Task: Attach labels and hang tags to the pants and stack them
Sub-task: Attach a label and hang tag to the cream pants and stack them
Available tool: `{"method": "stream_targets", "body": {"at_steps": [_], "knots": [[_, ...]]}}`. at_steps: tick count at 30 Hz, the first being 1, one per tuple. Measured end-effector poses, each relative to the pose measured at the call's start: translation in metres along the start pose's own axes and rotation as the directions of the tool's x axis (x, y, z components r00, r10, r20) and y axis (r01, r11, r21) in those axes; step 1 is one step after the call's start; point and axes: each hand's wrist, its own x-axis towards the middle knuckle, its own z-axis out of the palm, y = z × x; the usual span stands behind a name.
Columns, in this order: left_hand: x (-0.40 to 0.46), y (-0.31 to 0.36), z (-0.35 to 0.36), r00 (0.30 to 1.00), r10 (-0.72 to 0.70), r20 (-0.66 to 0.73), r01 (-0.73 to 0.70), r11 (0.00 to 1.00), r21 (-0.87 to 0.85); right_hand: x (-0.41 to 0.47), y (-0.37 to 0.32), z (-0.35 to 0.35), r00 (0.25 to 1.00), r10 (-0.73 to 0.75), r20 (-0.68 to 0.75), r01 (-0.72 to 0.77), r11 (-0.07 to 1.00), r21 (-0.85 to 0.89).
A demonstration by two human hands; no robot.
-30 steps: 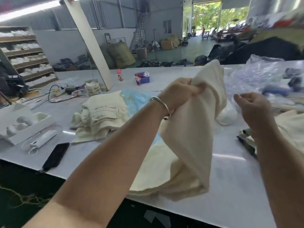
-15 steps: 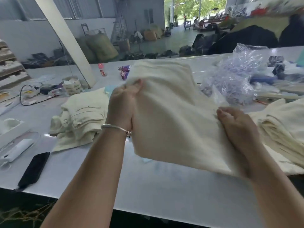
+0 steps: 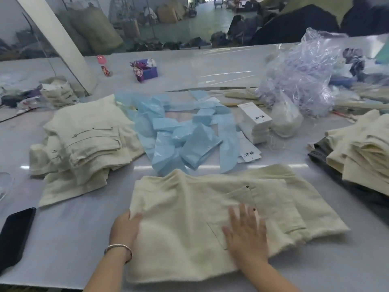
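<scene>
pants (image 3: 189, 218): laid folded flat on the table (image 3: 63, 239), near its front edge | left hand (image 3: 124, 228): fingers curled on the pants' left edge, which is gripped | right hand (image 3: 246, 234): fingers straight and spread, pressed flat on the pants | hang tags (image 3: 254, 121): stacked behind, beside blue bags (image 3: 179, 133)

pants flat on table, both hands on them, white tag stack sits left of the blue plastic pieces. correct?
Not quite. In the head view the white tag stack sits right of the blue plastic pieces, not left. The rest holds: the pants lie flat on the table under the left hand and right hand.
</scene>
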Motion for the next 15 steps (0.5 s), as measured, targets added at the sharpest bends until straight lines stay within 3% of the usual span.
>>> {"method": "stream_targets", "body": {"at_steps": [2, 4, 6, 8, 10, 12, 15], "knots": [[0.01, -0.002, 0.003, 0.994, 0.016, -0.107, 0.008, 0.976, 0.216, 0.003, -0.011, 0.006, 1.0, 0.03, 0.002, -0.03, 1.0, 0.002], [0.012, 0.002, 0.009, 0.965, 0.162, -0.205, -0.074, 0.921, 0.382, 0.003, -0.017, 0.009, 0.998, 0.064, -0.023, -0.064, 0.998, -0.01], [0.011, 0.012, 0.022, 0.878, 0.447, -0.173, -0.35, 0.844, 0.407, 0.004, -0.019, 0.005, 0.995, 0.077, -0.063, -0.077, 0.997, 0.005], [0.007, 0.023, 0.041, 0.759, 0.65, -0.03, -0.587, 0.705, 0.398, 0.008, -0.012, -0.001, 0.995, 0.037, -0.097, -0.037, 0.999, 0.001], [0.004, 0.032, 0.059, 0.692, 0.697, 0.187, -0.71, 0.612, 0.348, 0.011, -0.002, -0.015, 0.985, 0.008, -0.175, -0.009, 1.0, 0.0], [0.007, 0.031, 0.075, 0.684, 0.65, 0.331, -0.73, 0.614, 0.301, 0.013, 0.016, -0.029, 0.946, 0.121, -0.3, -0.118, 0.993, 0.029], [0.011, 0.025, 0.087, 0.722, 0.628, 0.291, -0.692, 0.666, 0.28, 0.013, 0.058, -0.044, 0.875, 0.426, -0.23, -0.418, 0.904, 0.088]]}}
